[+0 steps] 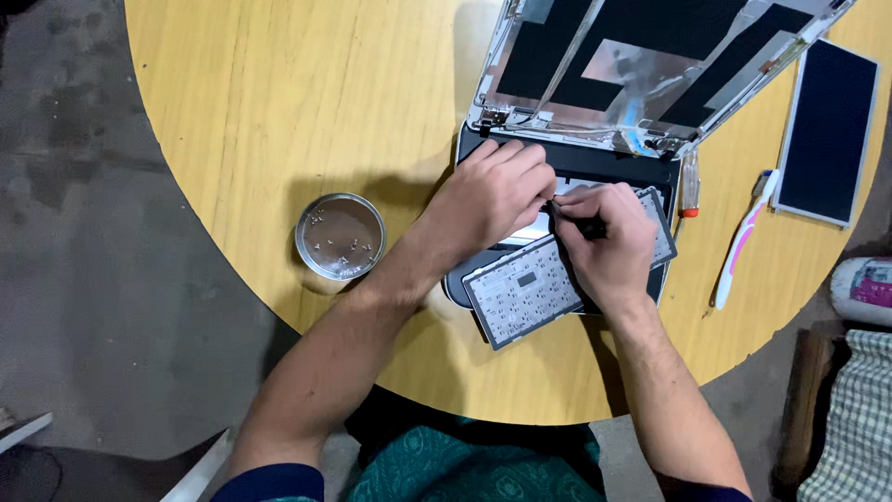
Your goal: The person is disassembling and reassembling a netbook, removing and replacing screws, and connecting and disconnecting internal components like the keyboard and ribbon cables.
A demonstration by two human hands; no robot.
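Keyboard panel (520,293), grey, flipped underside-up and tilted across the near half of the dark laptop base (595,163) on the round wooden table (242,102); a small dark rectangular label sits near its centre, and its right part is hidden under the right hand (609,237), which is curled around a dark slim tool (569,223) whose tip I cannot make out. Left hand (492,195) rests knuckles-bent on the base, fingertips pinched at the tool; what they hold is hidden. Farther off: metal dish (339,235) with tiny screws, toothbrush (741,240), detached screen panel (827,130), opened lid (650,65) cut off at top.
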